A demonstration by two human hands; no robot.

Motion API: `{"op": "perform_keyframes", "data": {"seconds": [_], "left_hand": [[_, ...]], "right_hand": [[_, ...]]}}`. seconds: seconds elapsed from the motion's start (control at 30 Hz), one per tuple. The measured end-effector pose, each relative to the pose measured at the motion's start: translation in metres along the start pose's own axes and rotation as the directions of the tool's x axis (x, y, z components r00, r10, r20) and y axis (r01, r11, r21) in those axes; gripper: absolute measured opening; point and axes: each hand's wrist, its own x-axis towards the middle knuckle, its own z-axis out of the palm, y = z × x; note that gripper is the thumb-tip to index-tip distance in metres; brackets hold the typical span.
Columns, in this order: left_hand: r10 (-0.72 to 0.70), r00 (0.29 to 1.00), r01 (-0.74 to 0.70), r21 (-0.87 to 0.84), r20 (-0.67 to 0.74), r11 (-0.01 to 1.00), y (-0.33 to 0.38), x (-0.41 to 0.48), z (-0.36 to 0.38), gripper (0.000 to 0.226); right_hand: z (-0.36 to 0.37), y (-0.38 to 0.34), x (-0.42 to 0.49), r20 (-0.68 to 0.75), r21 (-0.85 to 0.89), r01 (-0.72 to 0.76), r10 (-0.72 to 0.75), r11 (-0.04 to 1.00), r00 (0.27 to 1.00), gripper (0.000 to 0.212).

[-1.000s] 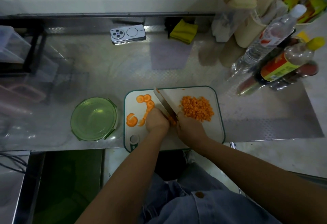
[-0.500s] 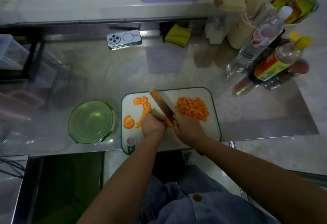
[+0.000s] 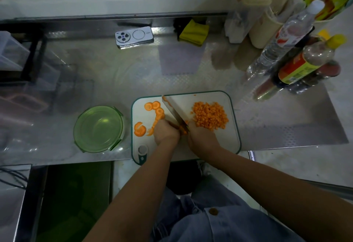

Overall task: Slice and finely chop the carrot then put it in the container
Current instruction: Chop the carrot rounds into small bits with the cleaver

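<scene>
Head view: the right hand [image 3: 202,138] grips the handle of the knife [image 3: 174,110], fingers wrapped round it, with the blade angled away to the left across the cutting board [image 3: 221,144]. The left hand [image 3: 166,131] is curled knuckles-up, holding down the near end of a row of carrot slices [image 3: 158,111] just beside the blade; its fingertips are hidden. A heap of chopped carrot [image 3: 210,116] lies on the right half of the board.

Raw carrot is stiff and light. The round slices probably skid or roll under the blade, so they are best pinned flat with the fingertips tucked back. The fine bits are loose and will likely scatter. Gathering them against the flat of the blade looks safer than pinching them up.

The green container [image 3: 99,127] stands open on the tabletop [image 3: 191,81] just left of the board, so the heap must cross the uncut slices to reach it. The board's near edge sits at the tabletop's front edge, a likely place for spills. Bottles [image 3: 305,64] crowd the far right, and a phone [image 3: 134,37] lies well behind.
</scene>
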Motion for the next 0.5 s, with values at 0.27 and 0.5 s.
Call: {"op": "perform_keyframes", "data": {"seconds": [0.27,0.5], "left_hand": [[0.034,0.999,-0.034,-0.001,0.007,0.999,-0.001,-0.003,0.000,0.006],[0.034,0.999,-0.034,0.001,-0.013,0.999,-0.004,-0.002,0.001,0.004]], "right_hand": [[0.006,0.011,0.006,-0.073,0.002,-0.025,0.025,1.000,0.997,0.036],[0.002,0.012,-0.005,-0.066,0.035,0.028,-0.025,0.999,0.997,0.037]]}}
